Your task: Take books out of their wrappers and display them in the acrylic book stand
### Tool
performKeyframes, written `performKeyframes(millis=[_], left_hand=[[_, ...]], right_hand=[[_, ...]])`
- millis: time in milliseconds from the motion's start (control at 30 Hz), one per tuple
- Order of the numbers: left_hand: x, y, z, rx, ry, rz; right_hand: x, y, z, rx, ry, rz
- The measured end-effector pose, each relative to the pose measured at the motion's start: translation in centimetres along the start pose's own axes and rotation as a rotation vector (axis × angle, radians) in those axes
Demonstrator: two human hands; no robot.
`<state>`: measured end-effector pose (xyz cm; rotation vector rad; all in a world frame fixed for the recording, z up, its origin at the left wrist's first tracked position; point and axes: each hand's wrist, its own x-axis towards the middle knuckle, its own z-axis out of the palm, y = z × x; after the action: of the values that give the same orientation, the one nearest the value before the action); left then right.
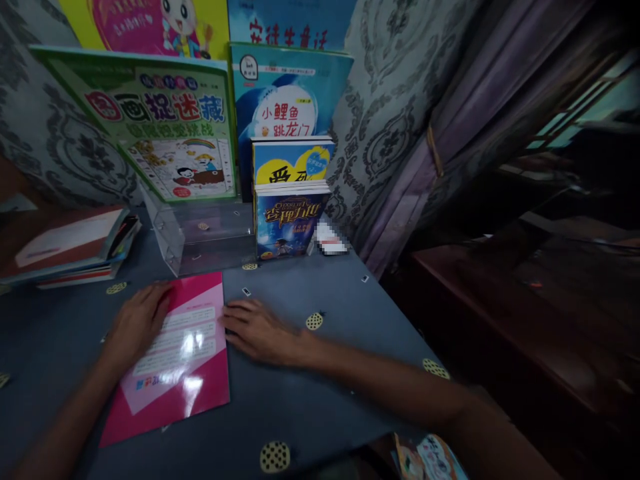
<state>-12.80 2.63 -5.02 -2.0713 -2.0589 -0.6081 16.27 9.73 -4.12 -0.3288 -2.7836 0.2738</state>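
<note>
A glossy pink book (200, 390) lies flat on the table, its printed text upside down to me. My left hand (140, 323) rests along the book's left edge, fingers stretched toward its top corner and not gripping. At the right edge, my right hand (260, 333) lies on the table with its fingers out, the tips touching or just beside the book. Behind the hands stands a clear plastic book stand (213, 257). It bears a green picture book (175, 143) on the left and a blue storybook (287, 220) at the front right.
The blue-grey table (320, 380) has pineapple prints. Several books form a stack (75, 247) at the left. A pixelated white item (331, 239) lies beside the stand. Patterned curtains (385, 87) hang behind. Below the table's front edge, a colourful packet or book (430, 460) shows.
</note>
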Motion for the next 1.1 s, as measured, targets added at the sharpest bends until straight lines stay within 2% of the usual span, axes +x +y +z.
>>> performKeyframes(millis=[233,467,600,867,1100], left_hand=[[0.0,0.1,-0.1,-0.019,-0.006,0.008],[0.1,0.9,-0.2,-0.03,-0.031,-0.034],[0.0,1.2,-0.3,-0.027,-0.058,-0.085],[-0.3,1.2,-0.2,-0.043,-0.023,-0.076],[-0.3,1.2,-0.2,-0.045,-0.016,-0.07]], right_hand=[[-3.6,-3.5,-0.7,-0.004,0.012,-0.15],[-4.8,-4.7,-0.9,0.091,0.018,-0.283],[-4.6,-4.7,-1.2,0.129,-0.022,-0.313],[-4.2,-5.2,-0.2,0.096,0.06,-0.295],[-4.2,-5.1,0.1,0.098,0.024,-0.28]])
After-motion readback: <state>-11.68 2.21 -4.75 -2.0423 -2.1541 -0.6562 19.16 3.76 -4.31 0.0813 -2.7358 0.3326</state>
